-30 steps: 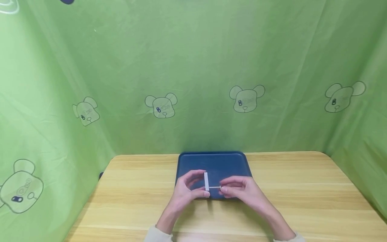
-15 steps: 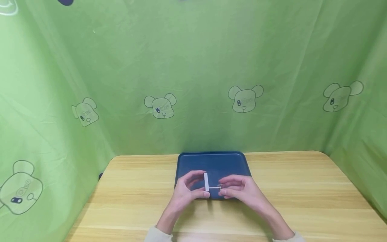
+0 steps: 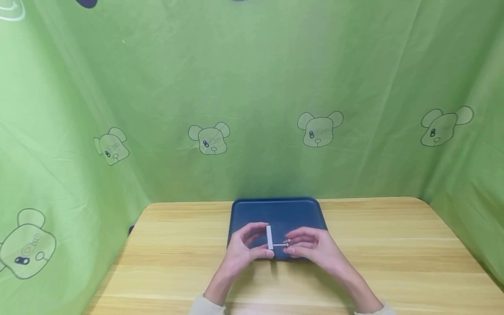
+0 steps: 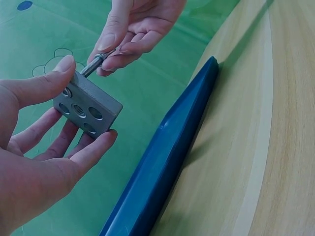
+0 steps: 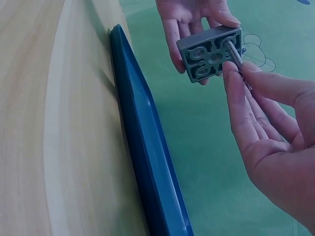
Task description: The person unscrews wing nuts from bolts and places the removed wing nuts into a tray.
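Observation:
My left hand [image 3: 242, 245] holds a grey metal block [image 4: 93, 105] by its edges, thumb on one side and fingers on the other. Round holes run through the block, and its far face is ribbed in the right wrist view. A threaded bolt [image 5: 234, 52] sits in a corner hole and sticks out toward my right hand [image 3: 315, 246]. Thumb and fingertips of that hand pinch the bolt's outer end, where a small metal piece partly shows; its shape is mostly hidden by the fingers. Both hands are above the near part of a blue tray [image 3: 275, 210].
The tray lies on a light wooden table [image 3: 177, 245], near its back edge. Green curtains [image 3: 252, 87] with bear-head outlines stand behind the table and along both sides.
The right fingertips have shifted slightly around the bolt's outer end, uncovering more of the small metal piece there. The left hand and the block stay nearly in place.

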`<action>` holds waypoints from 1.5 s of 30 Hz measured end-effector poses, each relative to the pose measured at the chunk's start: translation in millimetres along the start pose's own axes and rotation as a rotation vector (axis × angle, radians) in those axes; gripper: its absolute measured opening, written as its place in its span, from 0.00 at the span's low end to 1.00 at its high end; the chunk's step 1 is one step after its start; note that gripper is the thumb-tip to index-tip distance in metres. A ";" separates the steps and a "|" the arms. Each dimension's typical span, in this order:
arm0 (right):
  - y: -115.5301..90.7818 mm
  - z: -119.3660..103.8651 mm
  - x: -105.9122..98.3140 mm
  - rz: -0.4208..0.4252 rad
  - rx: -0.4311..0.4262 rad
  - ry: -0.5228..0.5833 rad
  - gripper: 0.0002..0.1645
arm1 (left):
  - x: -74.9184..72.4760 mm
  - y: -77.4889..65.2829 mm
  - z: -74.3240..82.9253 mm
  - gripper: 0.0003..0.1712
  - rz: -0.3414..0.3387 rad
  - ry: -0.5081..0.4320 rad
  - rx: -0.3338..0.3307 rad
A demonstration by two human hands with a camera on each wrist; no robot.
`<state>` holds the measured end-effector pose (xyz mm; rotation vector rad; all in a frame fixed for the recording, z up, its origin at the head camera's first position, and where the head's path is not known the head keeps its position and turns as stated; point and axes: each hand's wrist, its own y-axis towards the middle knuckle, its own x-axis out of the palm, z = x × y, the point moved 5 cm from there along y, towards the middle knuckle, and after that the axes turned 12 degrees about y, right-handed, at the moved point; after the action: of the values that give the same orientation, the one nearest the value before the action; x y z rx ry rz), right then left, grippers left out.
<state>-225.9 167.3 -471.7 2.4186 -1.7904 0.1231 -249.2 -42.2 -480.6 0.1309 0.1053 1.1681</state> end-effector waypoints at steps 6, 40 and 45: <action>-0.5 -1.1 0.9 0.015 -0.006 -0.005 0.25 | 0.3 0.4 -0.7 0.40 -0.003 -0.009 0.001; -1.2 -2.4 3.1 -0.041 -0.034 0.044 0.19 | -2.2 -1.0 3.7 0.41 0.011 0.043 -0.001; -1.0 -1.3 -2.5 -0.037 -0.036 0.046 0.20 | -3.1 -1.6 3.7 0.39 0.018 0.069 -0.019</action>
<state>-225.6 170.2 -470.8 2.4028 -1.7123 0.1406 -248.4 -45.9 -477.2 0.0754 0.1540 1.1913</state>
